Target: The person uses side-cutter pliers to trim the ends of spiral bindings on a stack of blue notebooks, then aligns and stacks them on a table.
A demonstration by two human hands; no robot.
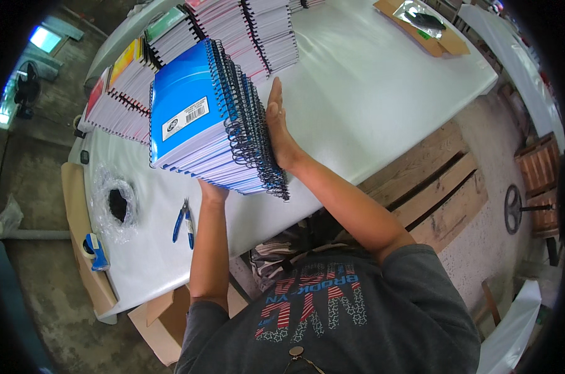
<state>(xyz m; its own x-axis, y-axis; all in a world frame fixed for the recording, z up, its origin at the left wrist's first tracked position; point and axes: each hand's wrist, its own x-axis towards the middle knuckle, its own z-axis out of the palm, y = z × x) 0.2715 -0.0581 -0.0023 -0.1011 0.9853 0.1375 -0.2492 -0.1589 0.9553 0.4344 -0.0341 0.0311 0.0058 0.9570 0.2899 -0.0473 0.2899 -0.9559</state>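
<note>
A thick stack of blue-covered spiral notebooks (189, 103) is before me at the left of the white table, tilted, its black wire bindings toward the right. My left hand (214, 190) is under the near edge of the stack and supports it; its fingers are hidden by the notebooks. Against the bound side lies my right hand (282, 134), palm to the wire coils, fingers stretched out and pointing away from me. A pair of blue-handled nippers (184, 224) lies on the table beside my left forearm.
More stacks of notebooks (267, 37) stand along the table's far left. A roll of clear plastic wrap (115, 202) and a blue tape dispenser (95, 251) are at the left. Cardboard with a plastic bag (423, 28) lies far right. A wooden pallet (429, 187) is beside the table (370, 93).
</note>
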